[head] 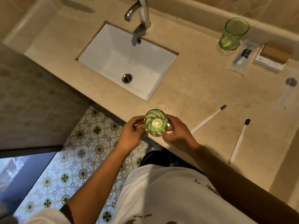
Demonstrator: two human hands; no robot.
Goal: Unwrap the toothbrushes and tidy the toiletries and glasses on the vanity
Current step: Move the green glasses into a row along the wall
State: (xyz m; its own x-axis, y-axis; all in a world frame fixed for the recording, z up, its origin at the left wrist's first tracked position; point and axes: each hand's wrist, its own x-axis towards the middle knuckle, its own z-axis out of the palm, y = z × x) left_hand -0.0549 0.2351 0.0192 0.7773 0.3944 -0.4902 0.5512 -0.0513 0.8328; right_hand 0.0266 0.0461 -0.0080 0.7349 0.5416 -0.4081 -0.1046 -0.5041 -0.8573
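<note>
A green glass (155, 122) is held upright at the vanity's front edge, between both hands. My left hand (131, 136) curls round its left side and my right hand (176, 133) grips its right side; something white shows under the fingers at the glass's base. A second green glass (233, 33) stands at the back right of the counter. Two unwrapped white toothbrushes lie to the right: one (208, 118) with its dark bristles pointing away, the other (239, 139) nearer the right edge.
The white sink (111, 62) with its chrome tap (139, 12) takes up the counter's left half. A small packet (242, 55) and a white and brown box (271, 57) lie behind the toothbrushes. A round metal fitting (292, 81) sits far right. Patterned floor tiles (77, 159) are below.
</note>
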